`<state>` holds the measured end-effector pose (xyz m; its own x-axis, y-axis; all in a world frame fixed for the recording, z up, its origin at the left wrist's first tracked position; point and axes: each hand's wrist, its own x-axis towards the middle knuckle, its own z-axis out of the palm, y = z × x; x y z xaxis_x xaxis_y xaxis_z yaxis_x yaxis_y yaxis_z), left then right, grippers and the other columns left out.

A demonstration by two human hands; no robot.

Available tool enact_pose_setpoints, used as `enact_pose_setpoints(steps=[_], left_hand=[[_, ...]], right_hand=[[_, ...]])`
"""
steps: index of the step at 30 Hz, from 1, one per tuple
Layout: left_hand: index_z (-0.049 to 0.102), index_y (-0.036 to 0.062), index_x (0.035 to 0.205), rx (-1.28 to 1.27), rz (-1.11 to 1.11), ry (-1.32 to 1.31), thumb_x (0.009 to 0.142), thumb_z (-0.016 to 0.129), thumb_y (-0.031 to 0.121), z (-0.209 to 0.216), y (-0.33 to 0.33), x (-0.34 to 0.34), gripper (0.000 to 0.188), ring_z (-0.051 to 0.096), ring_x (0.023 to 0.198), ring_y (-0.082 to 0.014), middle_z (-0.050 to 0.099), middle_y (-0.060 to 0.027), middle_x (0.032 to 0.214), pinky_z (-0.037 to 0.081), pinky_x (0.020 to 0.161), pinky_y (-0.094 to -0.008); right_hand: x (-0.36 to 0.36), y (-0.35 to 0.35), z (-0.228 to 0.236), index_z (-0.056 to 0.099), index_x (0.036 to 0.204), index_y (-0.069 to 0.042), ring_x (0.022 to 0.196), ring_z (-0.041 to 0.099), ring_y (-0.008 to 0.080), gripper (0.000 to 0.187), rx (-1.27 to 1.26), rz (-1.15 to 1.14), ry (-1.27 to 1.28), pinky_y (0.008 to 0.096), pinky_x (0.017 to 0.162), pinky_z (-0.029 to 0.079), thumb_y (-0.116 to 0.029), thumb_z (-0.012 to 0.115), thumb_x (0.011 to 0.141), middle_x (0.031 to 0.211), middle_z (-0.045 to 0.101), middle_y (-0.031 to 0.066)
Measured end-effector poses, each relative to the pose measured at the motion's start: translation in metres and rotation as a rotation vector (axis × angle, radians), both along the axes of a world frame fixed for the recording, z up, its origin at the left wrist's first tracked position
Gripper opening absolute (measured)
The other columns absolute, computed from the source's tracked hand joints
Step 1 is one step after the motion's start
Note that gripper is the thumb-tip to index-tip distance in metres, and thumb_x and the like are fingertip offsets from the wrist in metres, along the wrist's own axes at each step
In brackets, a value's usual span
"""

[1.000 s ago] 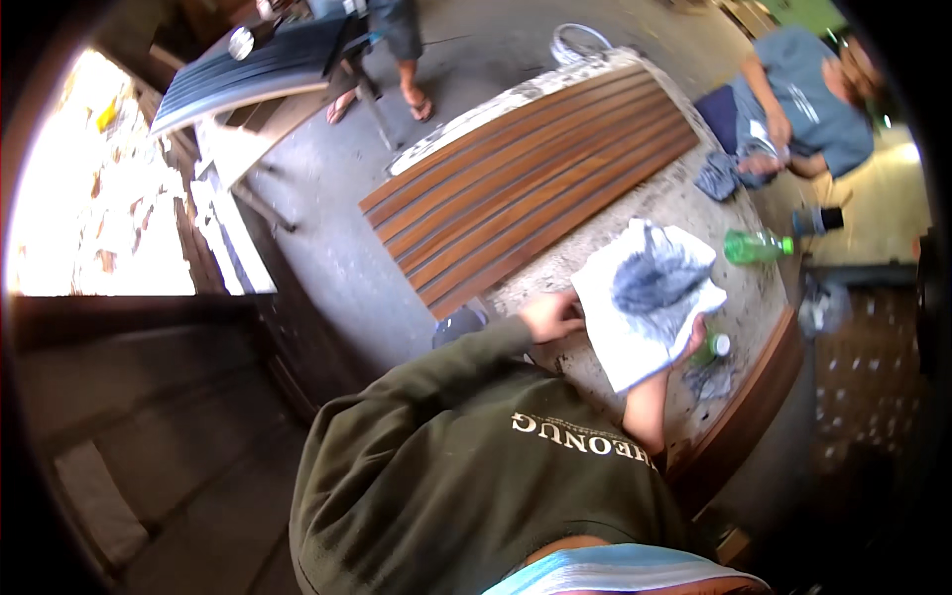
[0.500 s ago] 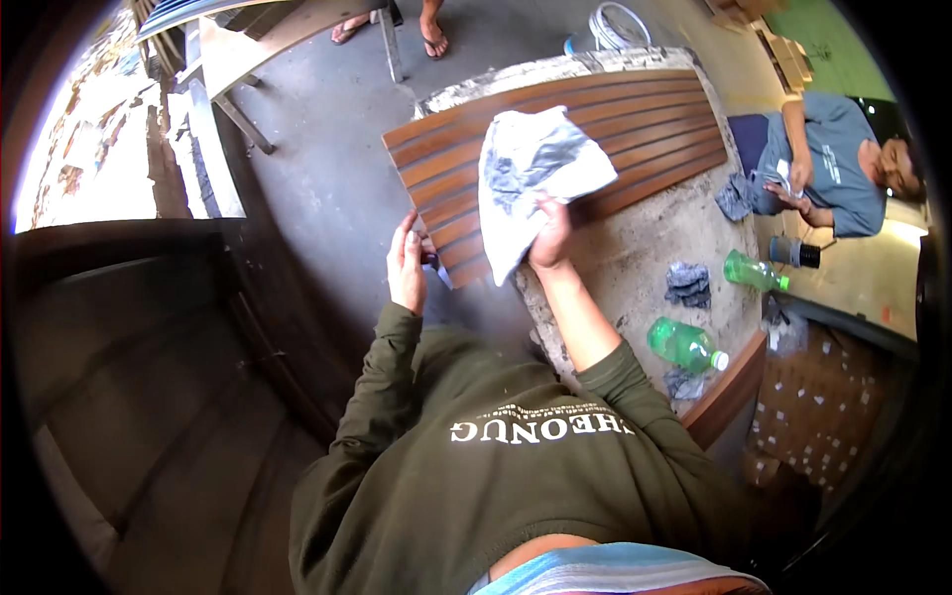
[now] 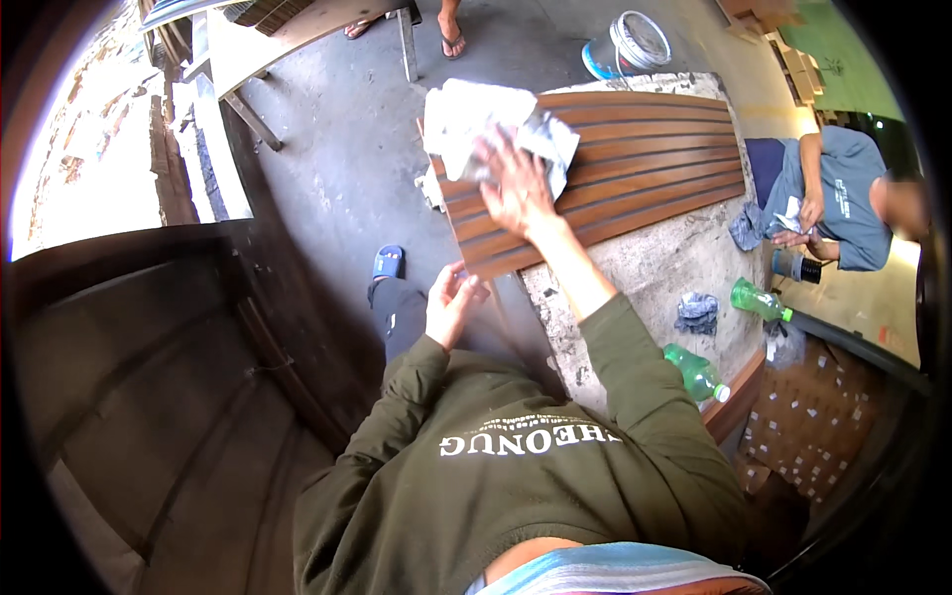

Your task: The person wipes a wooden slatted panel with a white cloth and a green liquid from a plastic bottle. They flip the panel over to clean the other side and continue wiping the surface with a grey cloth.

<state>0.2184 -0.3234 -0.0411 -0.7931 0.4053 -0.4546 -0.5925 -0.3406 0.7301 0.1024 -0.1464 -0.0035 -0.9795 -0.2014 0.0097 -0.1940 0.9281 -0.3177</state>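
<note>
My right hand (image 3: 520, 188) lies flat with its fingers spread, pressing a crumpled white cloth (image 3: 476, 114) against a slatted wooden panel (image 3: 645, 144). The fingers are a little blurred. The brown panel has dark grooves along its length and sticks out past the left end of a rough concrete slab (image 3: 635, 248). At the panel's near left corner is my left hand (image 3: 454, 305), its fingers and thumb curled around the edge. Part of that grip is hidden.
Right of the panel are grey rags (image 3: 697, 313), a green bottle (image 3: 759, 299) and a second green bottle (image 3: 696, 372). A co-worker (image 3: 838, 203) sits at the right, holding a small cloth. A bucket (image 3: 640, 45) stands beyond the slab, and a table (image 3: 288, 45) at the far left.
My right hand has gone from lifting the cloth to pressing it flat at the panel's left end. My left hand has come to the near corner.
</note>
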Motion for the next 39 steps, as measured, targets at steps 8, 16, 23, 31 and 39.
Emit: enact_pose_setpoints(steps=[8, 16, 23, 31, 39], left_hand=[[0.05, 0.0027, 0.102, -0.16, -0.262, 0.175, 0.094, 0.053, 0.021, -0.043, -0.004, -0.021, 0.02, 0.057, 0.063, -0.0107, 0.057, -0.0037, 0.076, 0.047, 0.059, -0.0265], [0.05, 0.0014, 0.108, -0.225, -0.395, 0.274, 0.092, 0.051, 0.016, -0.008, -0.008, -0.052, 0.021, 0.062, 0.065, -0.0161, 0.062, -0.0096, 0.077, 0.05, 0.063, -0.0307], [0.05, 0.002, 0.117, -0.193, -0.592, 0.288, 0.091, 0.051, 0.014, -0.02, -0.017, -0.057, 0.028, 0.062, 0.074, -0.0197, 0.064, -0.01, 0.089, 0.049, 0.072, -0.0334], [0.041, 0.0055, 0.128, -0.217, -0.58, 0.438, 0.094, 0.05, 0.018, -0.035, -0.017, -0.059, 0.037, 0.06, 0.069, -0.0132, 0.062, -0.0064, 0.092, 0.048, 0.069, -0.03], [0.045, 0.0048, 0.121, -0.133, -0.589, 0.458, 0.093, 0.052, 0.021, -0.053, -0.007, -0.055, 0.033, 0.062, 0.072, -0.0149, 0.065, -0.0092, 0.081, 0.048, 0.071, -0.0312]], right_hand=[[-0.04, -0.045, 0.002, 0.056, 0.122, -0.012, 0.116, 0.048, 0.0359, 0.053, -0.129, 0.203, -0.018, 0.0473, 0.1, 0.036, -0.022, 0.05, 0.07, 0.128, 0.049, 0.0197], [-0.03, -0.052, -0.005, 0.02, 0.145, -0.01, 0.136, 0.026, 0.031, 0.072, -0.163, 0.066, -0.012, 0.0447, 0.111, 0.018, -0.017, 0.043, 0.078, 0.149, 0.021, 0.0175], [0.014, -0.052, 0.033, 0.03, 0.142, -0.006, 0.136, 0.025, 0.0324, 0.078, -0.247, 0.093, -0.264, 0.0439, 0.111, 0.018, -0.015, 0.049, 0.067, 0.148, 0.025, 0.0184], [-0.102, 0.032, 0.044, 0.042, 0.129, -0.006, 0.104, 0.055, 0.0361, 0.045, -0.231, -0.73, -0.183, 0.0447, 0.092, 0.044, -0.021, 0.049, 0.087, 0.116, 0.055, 0.0194], [0.023, -0.053, 0.0, 0.023, 0.143, -0.009, 0.135, 0.021, 0.0387, 0.073, -0.186, -0.537, 0.004, 0.0505, 0.111, 0.016, -0.01, 0.049, 0.075, 0.146, 0.022, 0.0207]])
